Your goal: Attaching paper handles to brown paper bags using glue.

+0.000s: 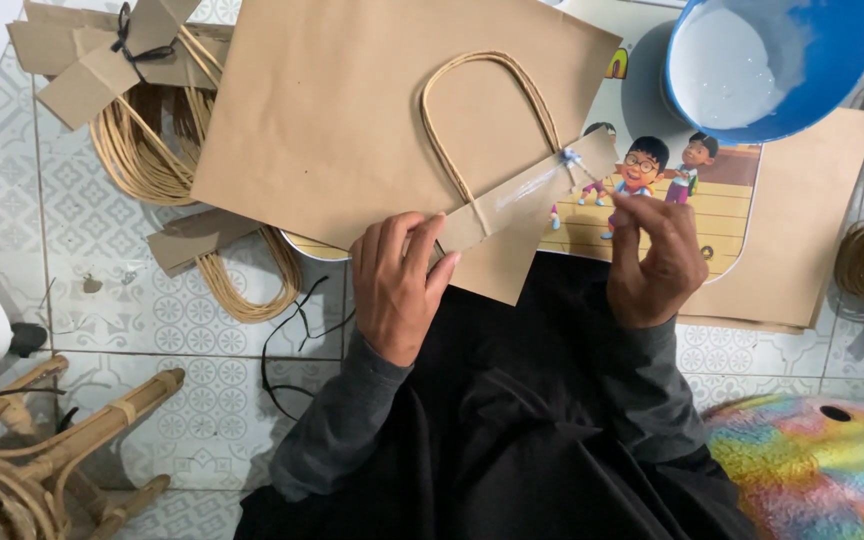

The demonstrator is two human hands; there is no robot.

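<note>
Left hand (pixel 397 285) pressing handle strip (pixel 512 200) flat, right hand (pixel 652 260) pinching glue brush (pixel 577 165)

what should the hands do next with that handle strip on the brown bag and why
Probably press the paper strip flat onto the brown bag. The left hand already pins its near end, while the right hand holds a small brush at the far end, where wet glue shines along the strip beside the twine handle.

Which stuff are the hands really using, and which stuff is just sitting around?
In use: left hand pressing the paper strip with its twine handle onto the brown paper bag; right hand at the strip's end; blue glue bowl.

Lying about: spare handles bundle, rattan stool, rainbow stool, black tie.
</note>
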